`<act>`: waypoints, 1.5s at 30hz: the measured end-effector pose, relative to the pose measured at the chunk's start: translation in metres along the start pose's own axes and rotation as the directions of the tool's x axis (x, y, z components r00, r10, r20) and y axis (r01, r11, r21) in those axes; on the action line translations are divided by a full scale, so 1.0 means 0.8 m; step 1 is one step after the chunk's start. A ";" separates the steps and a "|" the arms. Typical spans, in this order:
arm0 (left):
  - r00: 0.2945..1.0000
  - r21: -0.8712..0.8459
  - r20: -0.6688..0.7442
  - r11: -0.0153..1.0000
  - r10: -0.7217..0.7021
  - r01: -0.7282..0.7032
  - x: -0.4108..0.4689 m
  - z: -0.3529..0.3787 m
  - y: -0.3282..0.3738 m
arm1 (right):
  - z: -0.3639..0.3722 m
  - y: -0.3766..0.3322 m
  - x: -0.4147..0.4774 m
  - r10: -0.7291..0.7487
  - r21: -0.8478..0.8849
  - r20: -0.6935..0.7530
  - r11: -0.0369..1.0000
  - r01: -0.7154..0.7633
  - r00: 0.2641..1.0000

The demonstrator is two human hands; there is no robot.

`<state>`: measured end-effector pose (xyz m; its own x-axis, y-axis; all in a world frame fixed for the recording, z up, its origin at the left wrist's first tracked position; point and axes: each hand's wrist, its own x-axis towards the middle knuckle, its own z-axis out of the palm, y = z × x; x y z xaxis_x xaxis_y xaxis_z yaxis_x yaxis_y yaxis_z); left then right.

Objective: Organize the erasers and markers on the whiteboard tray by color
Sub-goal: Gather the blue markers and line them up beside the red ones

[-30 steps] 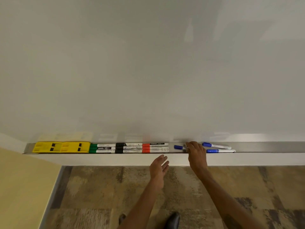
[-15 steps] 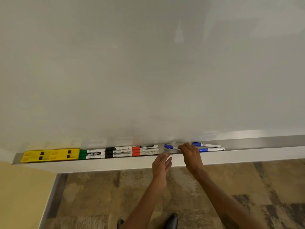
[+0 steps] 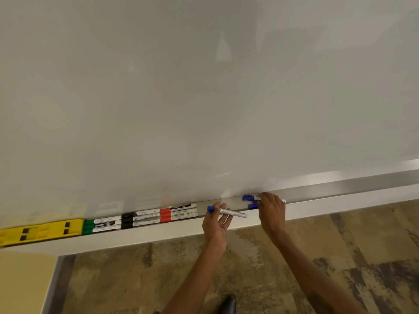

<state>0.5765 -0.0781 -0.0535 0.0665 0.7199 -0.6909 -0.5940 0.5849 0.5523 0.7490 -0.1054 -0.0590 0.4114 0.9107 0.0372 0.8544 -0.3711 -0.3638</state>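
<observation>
Blue marker (image 3: 226,211) transferred from right hand (image 3: 271,214) to left hand (image 3: 216,225), held loosely in fingers. Right hand closed over two blue markers (image 3: 249,198) on tray (image 3: 340,191).

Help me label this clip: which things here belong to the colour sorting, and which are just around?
Part of the job:
yellow erasers
green markers
black markers
red markers
blue marker in the left hand
blue markers under the right hand
tray

Just around:
whiteboard
floor
shoe

Even soft light, faint glare on whiteboard (image 3: 204,87), motion blur, wide-angle tilt
</observation>
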 end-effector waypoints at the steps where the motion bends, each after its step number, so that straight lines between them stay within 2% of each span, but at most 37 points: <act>1: 1.000 -0.015 0.005 1.000 -0.013 0.014 0.000 0.000 -0.001 | 0.001 0.009 0.005 0.037 -0.041 0.031 0.999 -0.035 0.999; 6: 0.998 -0.004 -0.007 0.998 -0.066 0.066 0.003 0.005 -0.012 | 0.008 0.029 0.019 0.004 -0.142 0.146 0.990 0.017 0.989; 14: 0.995 0.080 -0.018 0.992 -0.094 0.095 0.010 0.025 -0.035 | 0.013 0.030 0.020 -0.008 -0.033 0.068 0.999 0.011 0.998; 18: 0.997 0.105 0.006 0.991 -0.083 0.082 0.010 0.038 -0.039 | 0.008 0.022 0.014 -0.110 0.080 -0.033 0.990 0.112 0.993; 22: 0.995 0.061 0.056 0.995 -0.088 0.084 0.008 0.046 -0.040 | 0.007 0.003 -0.001 -0.226 0.226 -0.026 0.948 0.226 0.974; 28: 0.999 0.084 0.031 0.996 -0.044 0.041 0.010 0.046 -0.039 | 0.007 0.007 -0.014 -0.360 0.207 0.041 0.916 0.345 0.932; 30: 0.999 0.077 0.005 0.996 -0.038 0.037 0.010 0.043 -0.037 | 0.002 0.019 -0.010 -0.305 0.182 0.028 0.938 0.295 0.952; 32: 0.999 0.069 -0.027 0.997 -0.032 0.034 0.012 0.039 -0.034 | -0.005 0.040 -0.004 -0.190 0.123 0.014 0.975 0.187 0.982; 35: 0.999 0.056 -0.039 0.998 -0.025 0.028 0.010 0.032 -0.028 | -0.015 0.079 0.004 -0.071 0.007 0.077 0.997 0.070 0.995; 39: 0.998 0.044 -0.051 0.998 -0.034 0.036 0.008 0.026 -0.026 | -0.020 0.108 0.006 -0.085 -0.110 0.213 0.988 0.111 0.973; 45: 0.997 0.001 -0.059 0.998 -0.056 0.057 0.001 0.019 -0.025 | -0.024 0.094 0.014 -0.051 -0.032 0.121 0.998 0.055 0.991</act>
<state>0.6002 -0.0836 -0.0580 0.0526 0.6625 -0.7473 -0.5881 0.6253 0.5129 0.8238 -0.1269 -0.0679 0.3260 0.9436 -0.0575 0.8854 -0.3260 -0.3313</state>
